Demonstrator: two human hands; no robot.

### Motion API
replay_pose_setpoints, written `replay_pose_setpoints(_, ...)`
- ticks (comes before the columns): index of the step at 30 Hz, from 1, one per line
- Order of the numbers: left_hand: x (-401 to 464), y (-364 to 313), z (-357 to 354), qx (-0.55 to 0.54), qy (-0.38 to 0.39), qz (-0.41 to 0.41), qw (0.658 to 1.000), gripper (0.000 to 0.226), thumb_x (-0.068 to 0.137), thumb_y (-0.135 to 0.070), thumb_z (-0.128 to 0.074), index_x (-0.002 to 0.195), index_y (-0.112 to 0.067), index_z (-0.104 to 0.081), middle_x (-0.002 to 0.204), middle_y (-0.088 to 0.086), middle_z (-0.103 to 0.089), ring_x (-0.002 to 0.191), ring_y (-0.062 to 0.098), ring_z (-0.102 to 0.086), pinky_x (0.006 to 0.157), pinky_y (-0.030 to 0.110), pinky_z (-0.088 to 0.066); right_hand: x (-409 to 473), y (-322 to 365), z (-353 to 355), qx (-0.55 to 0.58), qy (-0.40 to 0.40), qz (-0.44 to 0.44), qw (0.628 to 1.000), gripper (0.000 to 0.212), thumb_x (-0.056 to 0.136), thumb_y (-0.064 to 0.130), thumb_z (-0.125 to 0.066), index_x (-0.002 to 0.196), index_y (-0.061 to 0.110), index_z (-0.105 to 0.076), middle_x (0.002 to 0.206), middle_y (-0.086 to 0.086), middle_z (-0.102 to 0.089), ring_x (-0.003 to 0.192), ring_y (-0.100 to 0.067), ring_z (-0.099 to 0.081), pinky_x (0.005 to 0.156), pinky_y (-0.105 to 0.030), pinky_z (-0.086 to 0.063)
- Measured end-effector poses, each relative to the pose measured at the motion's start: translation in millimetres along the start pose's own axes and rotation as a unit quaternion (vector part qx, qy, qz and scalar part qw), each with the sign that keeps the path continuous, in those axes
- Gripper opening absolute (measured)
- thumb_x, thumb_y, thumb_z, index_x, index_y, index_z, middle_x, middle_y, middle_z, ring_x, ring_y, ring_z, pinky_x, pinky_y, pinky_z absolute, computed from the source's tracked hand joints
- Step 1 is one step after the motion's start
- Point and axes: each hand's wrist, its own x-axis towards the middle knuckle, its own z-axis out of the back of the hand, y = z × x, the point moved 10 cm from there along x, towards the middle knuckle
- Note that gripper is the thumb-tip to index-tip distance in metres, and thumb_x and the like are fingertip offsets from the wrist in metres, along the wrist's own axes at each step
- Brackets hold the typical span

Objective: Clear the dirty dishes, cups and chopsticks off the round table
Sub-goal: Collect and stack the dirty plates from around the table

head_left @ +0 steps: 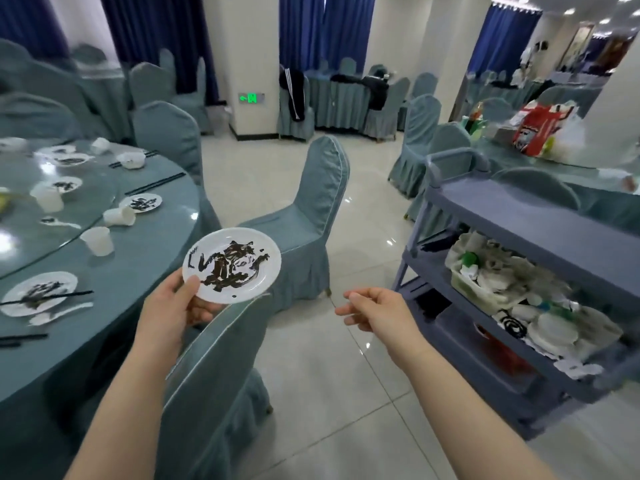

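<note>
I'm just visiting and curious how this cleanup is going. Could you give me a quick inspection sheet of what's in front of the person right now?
Surface: round table with teal cloth and a glass turntable, partly cleared.
Job's things: stained plate held in the air; more dirty plates, white cups and black chopsticks on the table.
Clutter: a cart on the right, its middle shelf piled with used dishes.
Hands: left hand grips the plate's rim with thumb and fingers; right hand holds nothing, fingers loosely curled.
Cables: nothing seen.
Surroundings: covered chairs, tiled floor, blue curtains, other dining tables beyond.
</note>
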Motion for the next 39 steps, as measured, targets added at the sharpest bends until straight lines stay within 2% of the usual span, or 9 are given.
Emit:
replay_pose_setpoints(4,16.3,2.6,-12.8,-0.012,-0.056,-0.004,0.998,0.024,0.1,-0.016,-0.041,0.098,-0.025,-0.063,0.06,0.006,-0.068,0.048,0.01,-0.061,0.045,0.018,-0.052,74.0,15.5,1.5,-0.017,0.06,0.017,0.998,0.011,0.093,0.017,-0.054,0.091,0.019,-0.065,0.073,0.006,-0.074,0.06,-0.005,-0.063,0.059,-0.018,-0.046)
replay_pose_setpoints(12,92.5,12.0,-4.9,-0.018,-0.154,0.004,0.988,0.023,0.101,-0.016,-0.04,0.097,-0.021,-0.062,0.057,0.004,-0.067,0.046,0.008,-0.059,0.045,0.016,-0.05,207.4,44.5,-37.7,-0.04,0.143,0.031,0.988,0.011,0.093,0.017,-0.056,0.09,0.019,-0.067,0.079,0.0,-0.075,0.061,-0.01,-0.066,0.055,-0.02,-0.048)
replay_pose_setpoints(20,233.5,3.2,7.9,-0.021,-0.206,0.008,0.978,0.02,0.1,-0.015,-0.041,0.098,-0.017,-0.061,0.056,0.006,-0.067,0.045,0.011,-0.058,0.042,0.018,-0.048,338.9,87.8,-125.3,-0.064,0.21,0.039,0.975,0.01,0.094,0.02,-0.057,0.092,0.02,-0.067,0.078,0.004,-0.075,0.064,-0.005,-0.068,0.053,-0.012,-0.047)
replay_pose_setpoints(24,277.9,-6.9,14.0,-0.007,-0.223,0.005,0.975,0.021,0.099,-0.015,-0.042,0.1,-0.021,-0.062,0.058,0.009,-0.067,0.048,0.016,-0.058,0.05,0.026,-0.051,390.5,97.1,-166.3,-0.07,0.24,0.023,0.968,0.01,0.094,0.02,-0.057,0.094,0.019,-0.067,0.077,0.004,-0.075,0.065,-0.007,-0.068,0.063,-0.022,-0.054)
replay_pose_setpoints(26,289.9,-7.2,15.9,-0.005,-0.232,0.01,0.973,0.021,0.099,-0.014,-0.042,0.1,-0.021,-0.062,0.059,0.01,-0.066,0.047,0.015,-0.057,0.049,0.025,-0.052,409.3,95.9,-184.4,-0.074,0.26,0.011,0.963,0.011,0.094,0.018,-0.056,0.095,0.017,-0.067,0.075,0.004,-0.075,0.064,-0.007,-0.068,0.062,-0.021,-0.055)
replay_pose_setpoints(28,305.1,-5.4,21.4,-0.008,-0.256,0.014,0.967,0.021,0.099,-0.013,-0.042,0.1,-0.022,-0.062,0.059,0.011,-0.066,0.046,0.014,-0.058,0.046,0.022,-0.052,433.4,97.7,-206.4,-0.081,0.283,0.009,0.956,0.011,0.094,0.018,-0.056,0.095,0.016,-0.067,0.073,0.005,-0.074,0.061,-0.005,-0.067,0.056,-0.017,-0.052)
replay_pose_setpoints(32,337.7,3.9,28.8,-0.007,-0.316,0.028,0.948,0.021,0.1,-0.013,-0.042,0.1,-0.024,-0.06,0.059,0.01,-0.067,0.045,0.013,-0.058,0.047,0.023,-0.054,487.9,105.4,-250.0,-0.1,0.336,0.008,0.936,0.013,0.095,0.017,-0.054,0.096,0.015,-0.067,0.074,0.004,-0.074,0.059,-0.005,-0.064,0.059,-0.017,-0.051)
replay_pose_setpoints(36,374.6,8.9,29.5,-0.017,-0.376,0.035,0.926,0.022,0.1,-0.012,-0.042,0.098,-0.025,-0.06,0.057,0.01,-0.068,0.043,0.012,-0.059,0.046,0.02,-0.053,544.9,113.7,-288.9,-0.121,0.386,0.008,0.915,0.012,0.093,0.016,-0.055,0.094,0.013,-0.066,0.07,0.004,-0.073,0.057,-0.008,-0.062,0.052,-0.013,-0.046)
replay_pose_setpoints(39,402.6,13.5,28.5,-0.03,-0.425,0.034,0.904,0.019,0.1,-0.013,-0.043,0.105,-0.022,-0.059,0.057,0.011,-0.067,0.042,0.013,-0.057,0.046,0.021,-0.054,592.3,123.7,-314.9,-0.151,0.424,0.017,0.893,0.012,0.093,0.017,-0.055,0.093,0.015,-0.066,0.071,0.004,-0.074,0.06,-0.009,-0.062,0.051,-0.013,-0.045)
